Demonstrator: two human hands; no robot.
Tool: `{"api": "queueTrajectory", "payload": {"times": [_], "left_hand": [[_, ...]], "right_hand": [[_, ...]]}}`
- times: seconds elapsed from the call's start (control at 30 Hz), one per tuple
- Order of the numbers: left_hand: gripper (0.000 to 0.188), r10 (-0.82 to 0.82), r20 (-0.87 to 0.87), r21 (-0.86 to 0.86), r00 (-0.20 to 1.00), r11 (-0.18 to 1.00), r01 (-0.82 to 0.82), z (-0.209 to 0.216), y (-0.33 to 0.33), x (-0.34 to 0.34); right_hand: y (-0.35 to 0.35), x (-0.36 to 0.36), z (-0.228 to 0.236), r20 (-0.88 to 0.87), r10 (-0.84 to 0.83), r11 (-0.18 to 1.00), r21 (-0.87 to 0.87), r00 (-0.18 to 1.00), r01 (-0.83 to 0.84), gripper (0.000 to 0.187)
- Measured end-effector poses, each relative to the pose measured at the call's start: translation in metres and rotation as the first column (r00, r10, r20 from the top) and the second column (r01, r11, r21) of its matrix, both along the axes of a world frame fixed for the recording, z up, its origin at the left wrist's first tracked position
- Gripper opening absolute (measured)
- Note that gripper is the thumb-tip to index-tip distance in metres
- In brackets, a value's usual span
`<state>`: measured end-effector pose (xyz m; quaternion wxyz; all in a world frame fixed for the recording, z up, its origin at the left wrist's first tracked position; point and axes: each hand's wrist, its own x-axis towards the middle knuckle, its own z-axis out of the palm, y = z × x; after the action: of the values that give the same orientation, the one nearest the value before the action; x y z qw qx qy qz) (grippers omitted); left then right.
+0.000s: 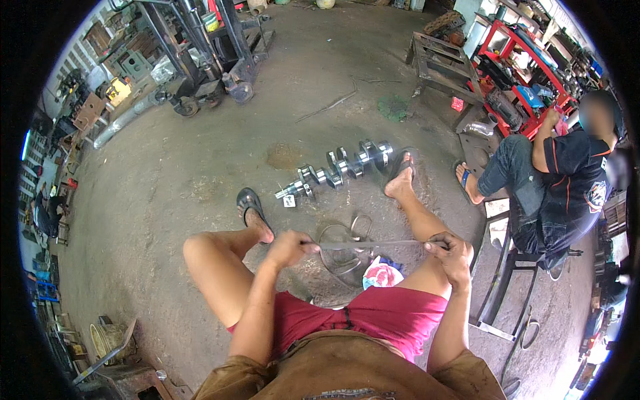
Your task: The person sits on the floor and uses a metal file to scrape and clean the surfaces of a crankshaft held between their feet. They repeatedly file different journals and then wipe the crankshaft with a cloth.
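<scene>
A thin grey strip (367,245) is stretched nearly level between my hands, above my lap. My left hand (291,249) is closed on one end of it. At the other end, beside my right knee, my right hand (453,259) pinches the strip. A shiny metal crankshaft (335,168) lies on the floor between my feet, slanting up to the right. Near its left end sits a small white tag or piece of paper (289,201). Loops of a thin band or cord (361,227) lie on the floor below the strip, partly hidden by it.
To my right a person (567,167) sits near a black metal frame (497,293) and a red tool rack (497,40). A metal stand (443,63) is at the back right. Forklift-like machinery (207,50) stands back left. A red-and-white cloth bundle (382,273) lies between my thighs.
</scene>
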<state>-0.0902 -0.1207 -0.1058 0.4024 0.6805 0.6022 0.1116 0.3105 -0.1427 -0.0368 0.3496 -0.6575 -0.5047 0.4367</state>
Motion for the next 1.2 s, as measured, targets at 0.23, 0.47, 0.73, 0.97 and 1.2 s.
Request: {"api": "queueTrajectory", "payload": {"times": [0.23,0.47,0.73,0.97,1.2], "left_hand": [[0.025,0.198,-0.105,-0.03,0.975,0.979,-0.203,0.065,0.041,-0.059],[0.024,0.136,-0.241,-0.008,0.961,0.99,-0.142,0.023,0.039,-0.075],[0.022,0.027,-0.296,-0.091,0.955,0.994,-0.056,0.01,0.043,-0.072],[0.022,-0.005,-0.471,-0.147,0.882,0.986,-0.073,-0.003,0.044,-0.072],[0.033,0.014,-0.477,-0.065,0.879,0.997,-0.051,-0.017,0.042,-0.075]], "right_hand": [[0.059,-0.042,-0.024,0.021,-0.014,0.999,0.046,1.0,0.013,0.022],[0.107,-0.065,-0.065,0.003,0.063,0.996,0.07,0.998,-0.063,0.03],[0.083,-0.063,-0.219,-0.173,-0.096,0.904,-0.427,0.98,0.013,0.03],[0.087,-0.048,-0.286,-0.39,-0.165,0.898,-0.44,0.906,-0.026,0.025],[0.074,-0.042,-0.313,0.526,0.258,0.655,-0.712,0.81,0.254,0.046]]}}
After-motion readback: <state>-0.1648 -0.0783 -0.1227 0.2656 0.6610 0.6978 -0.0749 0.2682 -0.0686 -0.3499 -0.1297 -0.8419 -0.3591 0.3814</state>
